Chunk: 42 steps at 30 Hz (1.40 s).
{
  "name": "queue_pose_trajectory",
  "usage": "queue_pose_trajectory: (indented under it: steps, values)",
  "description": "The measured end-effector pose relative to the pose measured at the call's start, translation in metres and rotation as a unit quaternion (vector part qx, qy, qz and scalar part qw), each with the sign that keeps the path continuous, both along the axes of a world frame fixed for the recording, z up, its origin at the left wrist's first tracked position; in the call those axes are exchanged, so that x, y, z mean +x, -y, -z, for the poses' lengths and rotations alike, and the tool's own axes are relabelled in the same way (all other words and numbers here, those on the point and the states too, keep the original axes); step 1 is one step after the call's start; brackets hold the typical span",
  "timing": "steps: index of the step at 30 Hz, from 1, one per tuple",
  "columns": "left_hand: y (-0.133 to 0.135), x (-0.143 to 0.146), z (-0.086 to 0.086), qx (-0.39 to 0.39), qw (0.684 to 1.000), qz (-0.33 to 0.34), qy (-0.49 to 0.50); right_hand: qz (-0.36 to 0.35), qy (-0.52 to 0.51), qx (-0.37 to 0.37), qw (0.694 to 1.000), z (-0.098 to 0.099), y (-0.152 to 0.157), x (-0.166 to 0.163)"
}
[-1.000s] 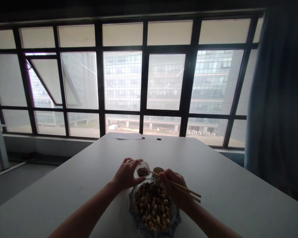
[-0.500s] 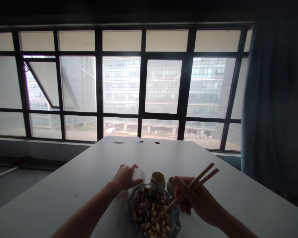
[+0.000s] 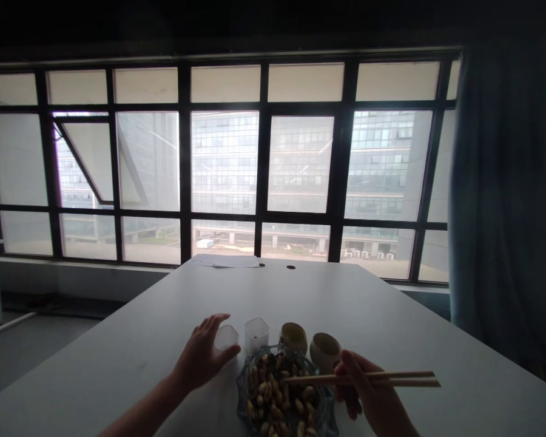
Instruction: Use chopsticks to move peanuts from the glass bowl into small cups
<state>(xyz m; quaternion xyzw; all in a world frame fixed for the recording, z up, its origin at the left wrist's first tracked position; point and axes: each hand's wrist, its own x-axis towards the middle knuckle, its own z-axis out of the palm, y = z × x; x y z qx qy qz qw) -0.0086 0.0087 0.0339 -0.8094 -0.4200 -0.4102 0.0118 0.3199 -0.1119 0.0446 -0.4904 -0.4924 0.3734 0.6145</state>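
Blue scalloped glass bowl point(image 3: 242, 383), nearest on the white tabletop point(image 3: 368, 309): heaped with nuts point(image 3: 273, 394). Right hand point(image 3: 375, 403): fingers clamped on wooden chopsticks point(image 3: 373, 379), tips over bowl. Left hand point(image 3: 200, 361): fingers wrapped round small translucent plastic cup point(image 3: 226, 335), contents indiscernible

- White table point(image 3: 391, 315): we see its top run toward the window.
- Sheets of paper point(image 3: 227, 261) and a dark cable hole point(image 3: 291, 267) lie near its far edge.
- Black-framed window point(image 3: 264, 164), with an office building point(image 3: 300, 164) beyond.
- Blue-grey curtain point(image 3: 505, 212) at right.
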Motion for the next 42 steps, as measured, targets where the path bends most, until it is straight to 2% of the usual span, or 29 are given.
queue_pose_trajectory:
  steps: [3, 6, 15, 20, 23, 31, 42]
  values:
    - [-0.001, -0.004, 0.019, -0.016, 0.999, 0.005, 0.039, 0.034, -0.068, -0.029, 0.997, 0.015, 0.003, -0.006]
    - [-0.002, -0.004, 0.029, -0.042, 0.997, 0.009, 0.069, 0.055, -0.103, -0.048, 0.992, 0.026, 0.003, -0.012]
    - [-0.006, -0.003, 0.035, -0.058, 0.99, -0.005, 0.13, 0.043, -0.165, -0.078, 0.982, 0.042, -0.005, -0.01]
    - [-0.007, -0.004, 0.038, -0.065, 0.989, -0.001, 0.132, 0.087, -0.156, -0.077, 0.981, 0.05, -0.007, -0.018]
    - [-0.007, -0.004, 0.037, -0.074, 0.989, 0.003, 0.126, 0.076, -0.121, -0.064, 0.988, 0.047, -0.005, -0.022]
    - [-0.004, -0.005, 0.037, -0.07, 0.99, 0.003, 0.122, 0.071, -0.051, -0.051, 0.995, 0.021, 0.005, -0.026]
    - [-0.003, -0.005, 0.035, -0.057, 0.994, 0.014, 0.092, 0.045, 0.027, -0.033, 0.998, 0.014, 0.018, -0.027]
